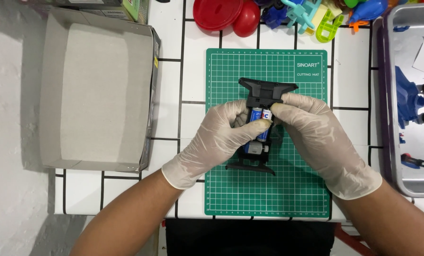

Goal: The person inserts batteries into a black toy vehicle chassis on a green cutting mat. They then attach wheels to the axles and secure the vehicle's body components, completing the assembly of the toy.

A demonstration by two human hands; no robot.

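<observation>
- An open cardboard box (pixel 95 92) lies at the far left, part on the white tiled table (pixel 193 71), well apart from both hands.
- The left hand (pixel 216 137), in a pale glove, comes in from the lower left; its fingers are curled around the left side of a black toy car frame (pixel 261 95), and its thumb tip presses on the batteries (pixel 260 117).
- The frame lies on a green cutting mat (pixel 292 180) in the middle of the table, its wide end pointing away from the person. Two blue batteries sit side by side in its middle.
- The right hand (pixel 316 135), also gloved, closes on the right side of the frame, its fingertips on the batteries and touching the left thumb. Both hands are clamped on the frame, close together.
- Red, blue and green plastic toys (pixel 287 14) crowd the table's far edge.
- A metal tray (pixel 392 118) at the far right holds blue toy parts (pixel 408 99).
</observation>
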